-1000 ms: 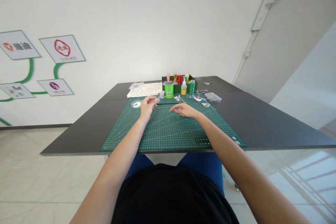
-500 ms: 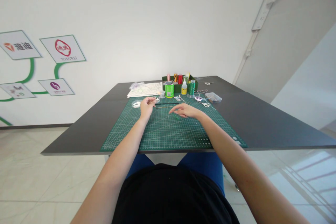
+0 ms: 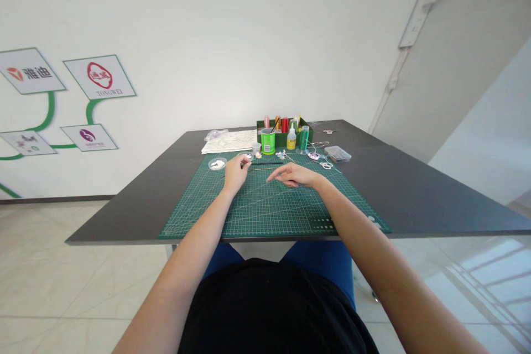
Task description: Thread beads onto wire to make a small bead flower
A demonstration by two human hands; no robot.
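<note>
My left hand [image 3: 235,172] rests on the green cutting mat [image 3: 265,204], fingertips pinched at something too small to identify, just left of a thin dark stick [image 3: 265,164]. My right hand [image 3: 293,175] lies on the mat to the right, fingers loosely spread and pointing left, with nothing in it. A small round clear dish [image 3: 217,164] sits left of my left hand.
A green organiser box [image 3: 282,131] with thread spools stands at the back of the dark table [image 3: 394,188], with a green cup [image 3: 267,142], a glue bottle [image 3: 291,139], a paper sheet [image 3: 229,142], small scissors [image 3: 325,165] and a clear case [image 3: 337,154] around it.
My left hand has come down and slightly toward me, from raised near the small jar to resting on the mat. My right hand has barely moved.
</note>
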